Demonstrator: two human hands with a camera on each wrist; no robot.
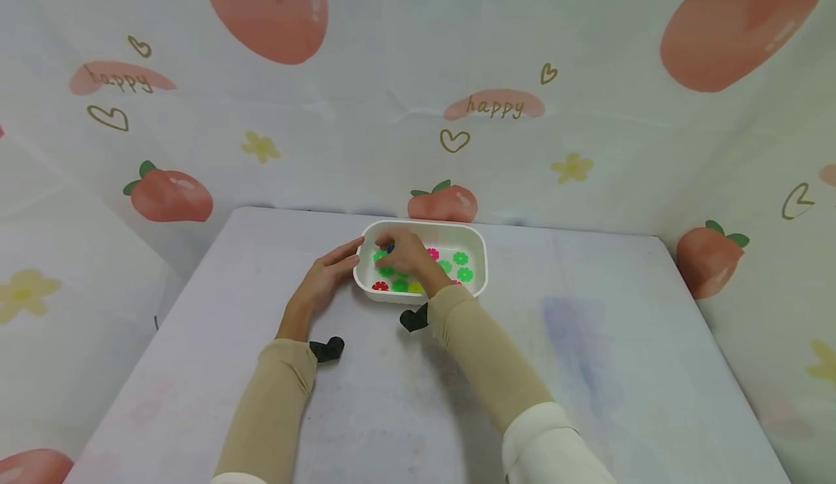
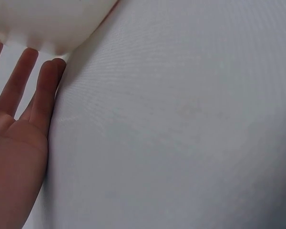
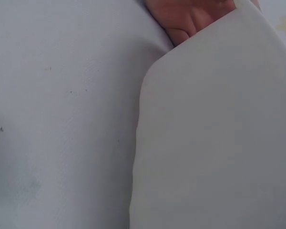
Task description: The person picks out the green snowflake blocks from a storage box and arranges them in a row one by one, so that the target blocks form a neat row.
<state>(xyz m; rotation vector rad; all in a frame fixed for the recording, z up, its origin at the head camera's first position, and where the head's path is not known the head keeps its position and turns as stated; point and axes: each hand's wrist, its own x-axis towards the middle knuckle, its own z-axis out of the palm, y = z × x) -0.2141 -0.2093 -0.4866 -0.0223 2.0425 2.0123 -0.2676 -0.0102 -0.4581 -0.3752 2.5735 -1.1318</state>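
while your left hand (image 1: 321,281) steadies nothing but the outside of the white tray (image 1: 392,297), its fingers lie extended and apart, the palm clear; in the left wrist view the fingertips (image 2: 31,52) meet the tray's wall, and the hand has hold of nothing. your right hand (image 1: 406,253) is over the inside of the tray, towards its left end, with its fingers bent downward. a dark blue piece (image 1: 390,249) shows right at those fingers, but you cannot tell from here whether they pinch it, and the right wrist view hides the fingertips.

the tray sits at the far side of the worktop (image 1: 627,368), near the patterned backdrop (image 1: 379,150). inside it, several green pieces (image 1: 460,258) with notched edges are scattered, some to the right of your hand and some beneath or just beside it. a red piece (image 1: 380,286) is near the front left corner, a yellow piece (image 1: 416,288) by the front wall, and a pink piece (image 1: 433,253) just right of your right hand. your tan sleeves (image 1: 268,404) reach in from the near side.
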